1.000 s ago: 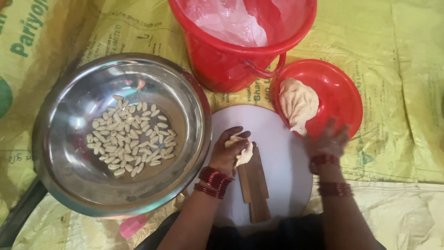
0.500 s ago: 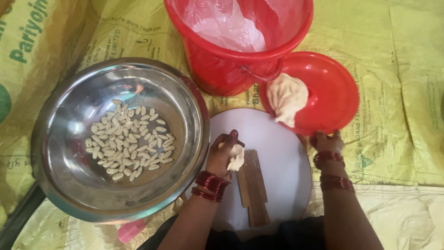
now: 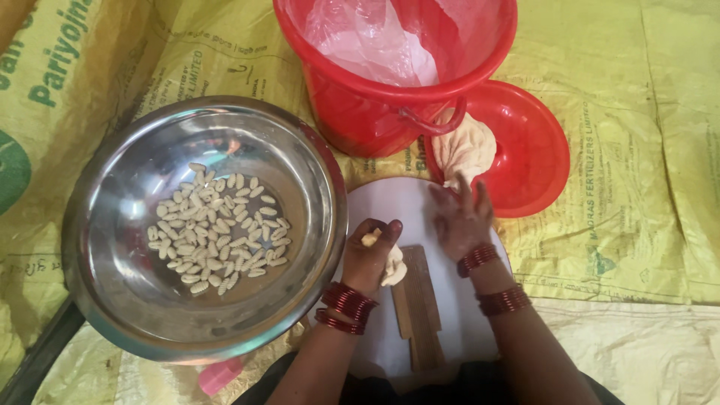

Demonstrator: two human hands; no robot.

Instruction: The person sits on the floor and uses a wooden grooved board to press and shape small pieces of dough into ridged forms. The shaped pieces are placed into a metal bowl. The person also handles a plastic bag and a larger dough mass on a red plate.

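Note:
My left hand [image 3: 371, 257] is closed around a small lump of pale dough [image 3: 394, 266] over a round white board [image 3: 397, 206]. A ridged wooden strip [image 3: 420, 311] lies on the board just below both hands. My right hand [image 3: 459, 217] hovers with fingers spread at the board's far edge, holding nothing, close to a larger ball of dough [image 3: 466, 150] in a red lid [image 3: 529, 154]. Both wrists wear red bangles.
A steel bowl [image 3: 112, 255] with several small shaped dough pieces [image 3: 217, 229] sits to the left. A red bucket [image 3: 375, 105] lined with clear plastic stands behind the board. Yellow printed sacks [image 3: 637, 187] cover the floor. A pink object [image 3: 219, 375] pokes out below the bowl.
My right hand has moved left from the red lid's rim to the board's far edge. The red lid has shifted closer to the bucket. My left hand stays on the dough.

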